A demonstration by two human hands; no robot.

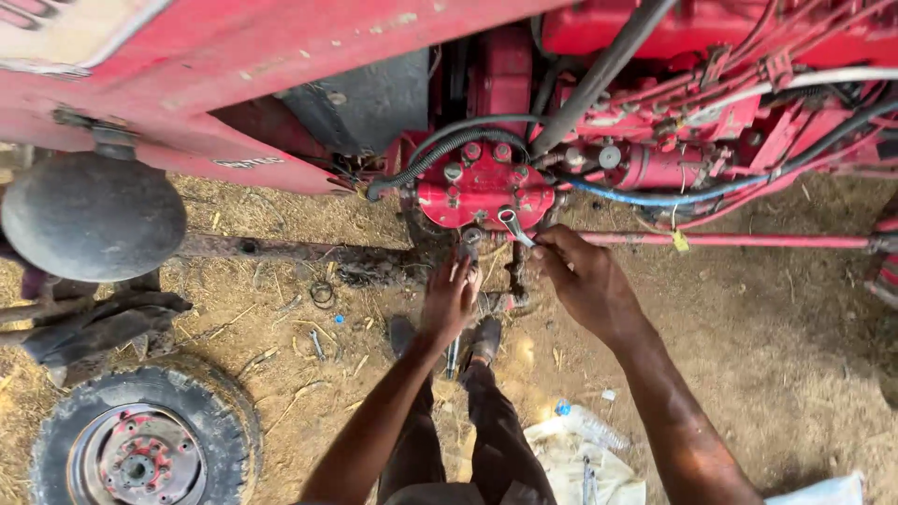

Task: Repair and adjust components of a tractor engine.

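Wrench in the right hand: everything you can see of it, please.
The wrench is a slim, bright bare-metal spanner. Its ring-like head sits against the lower edge of the red round housing, by a bolt. The shaft slants down-right into the right hand, which grips it and hides the far end. The left hand is just below, not touching it.

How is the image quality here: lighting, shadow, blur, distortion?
Head view: even daylight, mostly open shade; sunlit patch on the ground by the plastic bottle. Wide-angle lens bends the edges. Right hand with the wrench and left hand are sharp; no glare.
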